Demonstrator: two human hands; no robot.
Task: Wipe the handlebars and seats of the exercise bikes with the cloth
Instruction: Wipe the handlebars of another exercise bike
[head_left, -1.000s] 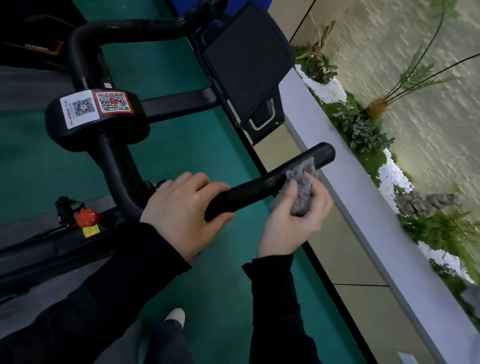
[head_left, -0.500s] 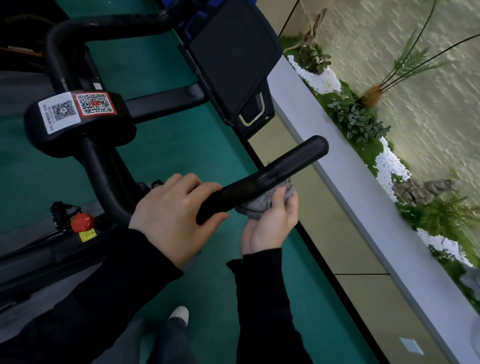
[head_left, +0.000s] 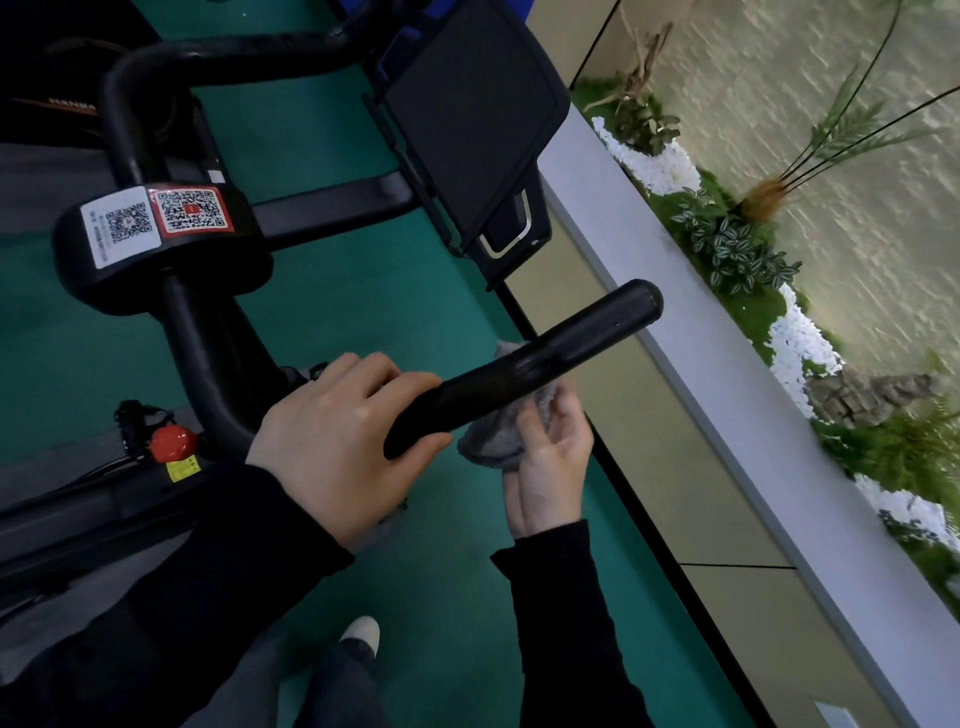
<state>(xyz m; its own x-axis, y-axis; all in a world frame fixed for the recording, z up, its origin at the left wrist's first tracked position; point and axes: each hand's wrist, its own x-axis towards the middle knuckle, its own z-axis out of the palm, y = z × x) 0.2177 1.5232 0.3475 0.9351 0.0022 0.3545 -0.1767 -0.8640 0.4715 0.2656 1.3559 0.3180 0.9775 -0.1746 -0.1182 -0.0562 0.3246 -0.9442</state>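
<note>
The left hand (head_left: 337, 441) is curled round the near end of the black handlebar (head_left: 545, 353), thumb under the bar and fingers over its top. From that hand the bar runs out toward 2 o'clock, its capped end free above the grey ledge (head_left: 753, 457).

Just beside the left hand, at its 3 o'clock, the right hand (head_left: 550, 467) lies palm-up beneath the bar and holds the grey cloth (head_left: 493, 441) bunched against the bar's underside. A tuft of cloth shows above the bar at 12 o'clock. The bar hides the fingertips, so how tightly they wrap it is probably not readable.

At 11 o'clock from the hands sit two QR labels (head_left: 124, 226), at 12 o'clock a dark screen (head_left: 467, 130), and at 9 o'clock a red knob (head_left: 171, 441), over green floor (head_left: 337, 291).
</note>
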